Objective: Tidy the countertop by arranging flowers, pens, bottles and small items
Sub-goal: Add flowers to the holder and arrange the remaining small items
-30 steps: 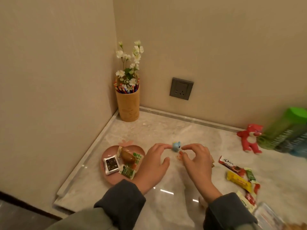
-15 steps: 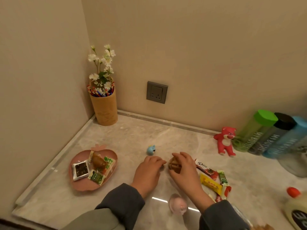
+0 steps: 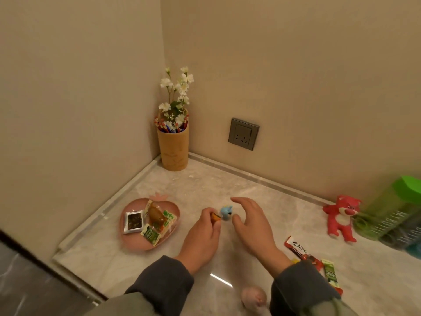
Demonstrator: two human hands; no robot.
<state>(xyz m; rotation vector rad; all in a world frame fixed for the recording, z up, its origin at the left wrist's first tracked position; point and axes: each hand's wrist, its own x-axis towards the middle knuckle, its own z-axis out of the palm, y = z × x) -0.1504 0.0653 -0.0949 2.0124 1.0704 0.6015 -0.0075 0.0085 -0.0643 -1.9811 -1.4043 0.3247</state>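
Head view, left to right: a pink strawberry-shaped plate (image 3: 134, 207) sits at the lower left of the pale marble countertop (image 3: 227, 183), carrying a silver packet with a dark filling, a clear-wrapped brown snack and green-and-white sachets. In the corner at upper centre stands a tan cylindrical holder (image 3: 174, 149), upright against the walls, with white artificial flowers (image 3: 181, 84) rising from it and red and blue pens (image 3: 163, 127) packed round its rim.

At mid-frame the left hand (image 3: 200, 238) has its fingers curled, thumb and forefinger pinching a small brown-orange piece (image 3: 215, 217). Just beside that piece, on the counter, is a small blue figurine (image 3: 226, 212); whether the two touch cannot be told. The right hand (image 3: 252, 224) arches next to the figurine with fingers spread and holding nothing, thumb tip close to its right side.

A grey wall socket (image 3: 243, 134) is set in the back wall. A blurred pink round object (image 3: 254, 297) lies at the bottom edge between the sleeves. Right of the wrist lie a red Dove chocolate bar (image 3: 300, 249) and a green sachet (image 3: 330, 273). Further right a red plush bear (image 3: 341, 217) sits beside a blurred green-lidded bottle (image 3: 398, 208).
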